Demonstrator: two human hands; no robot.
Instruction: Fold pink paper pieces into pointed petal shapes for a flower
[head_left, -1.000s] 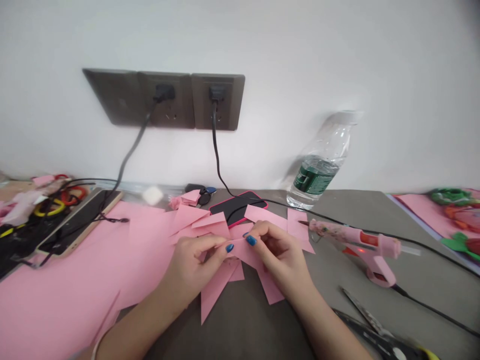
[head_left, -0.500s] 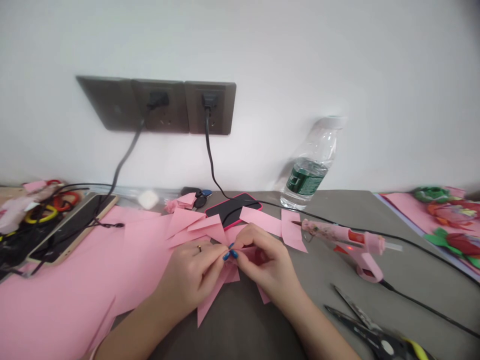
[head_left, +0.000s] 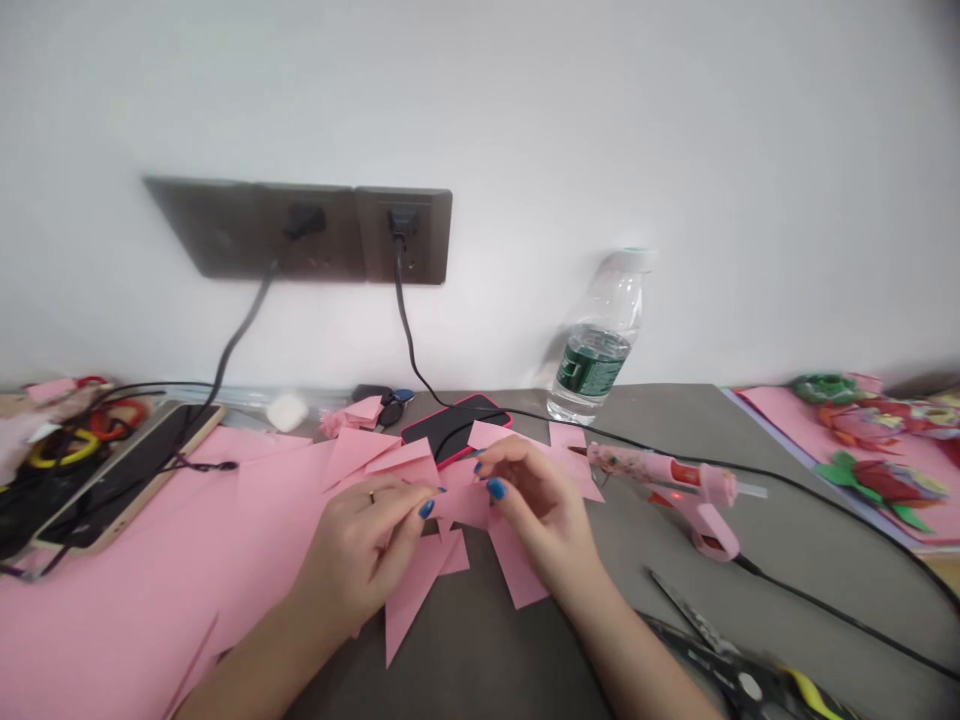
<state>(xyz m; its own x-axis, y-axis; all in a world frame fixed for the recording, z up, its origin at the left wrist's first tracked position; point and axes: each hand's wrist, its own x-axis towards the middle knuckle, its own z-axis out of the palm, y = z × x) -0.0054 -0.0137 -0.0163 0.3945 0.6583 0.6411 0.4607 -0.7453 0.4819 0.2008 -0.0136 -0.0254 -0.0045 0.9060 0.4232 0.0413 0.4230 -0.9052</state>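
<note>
The sole view looked from the person's head, above and behind the left hand (head_left: 364, 545) and right hand (head_left: 544, 515), facing forward and down, near enough to take in the forearms (head_left: 262, 640), surrounding tabletop (head_left: 622, 545) and wall (head_left: 675, 120) beyond the hands.

Left hand (head_left: 364, 550) pinched; right hand (head_left: 544, 515) curled.

Craft workspace; whether in home or studio, cannot tell. Gray tabletop (head_left: 465, 650) against plain white wall (head_left: 675, 120); outlet panel (head_left: 341, 235) on wall, far left, plugs (head_left: 403, 222) in. Pink glue gun (head_left: 660, 468) at right, red light on; scissors (head_left: 724, 668) near right. Cut pink paper pieces (head_left: 517, 570) in middle, larger pink sheets (head_left: 277, 540) left. Handmade-looking flowers (head_left: 892, 482) far right.
</note>
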